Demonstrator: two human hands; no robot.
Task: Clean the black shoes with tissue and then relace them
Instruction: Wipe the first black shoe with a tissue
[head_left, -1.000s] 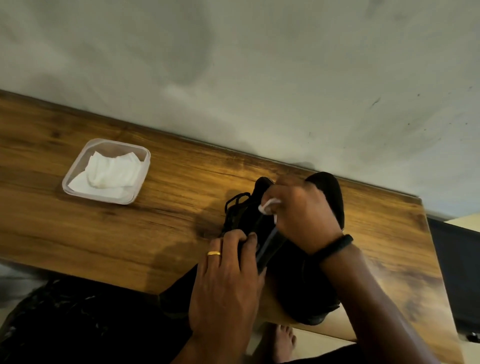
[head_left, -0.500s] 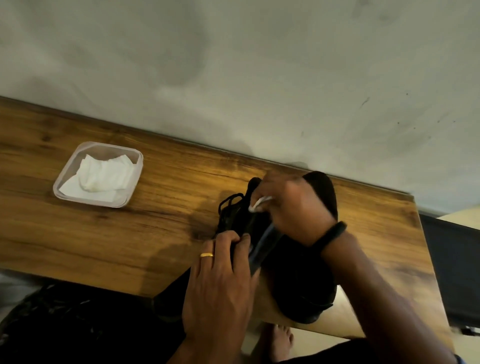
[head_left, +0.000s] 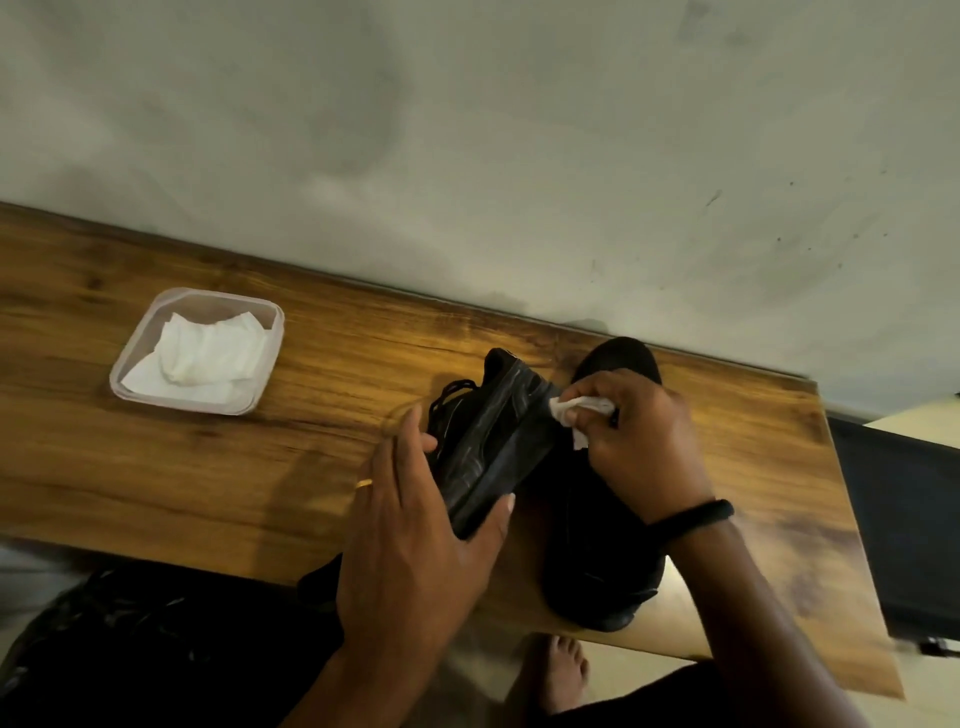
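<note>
Head view: I see the left hand (head_left: 415, 530) gripping one black shoe (head_left: 493, 441), fingers and thumb curled round its near end. The shoe is tipped on its side, sole facing me; I can't tell whether it touches the wooden table (head_left: 156, 478). The right hand (head_left: 639, 441) pinches a crumpled white tissue (head_left: 576, 410) against the sole's far end. Loose black laces (head_left: 452, 400) bunch at the shoe's left side. The second black shoe (head_left: 592, 561) lies on the table just right of it, under the right wrist. A clear plastic container (head_left: 182, 404) holding spare tissues (head_left: 208, 353) sits well apart to the left.
</note>
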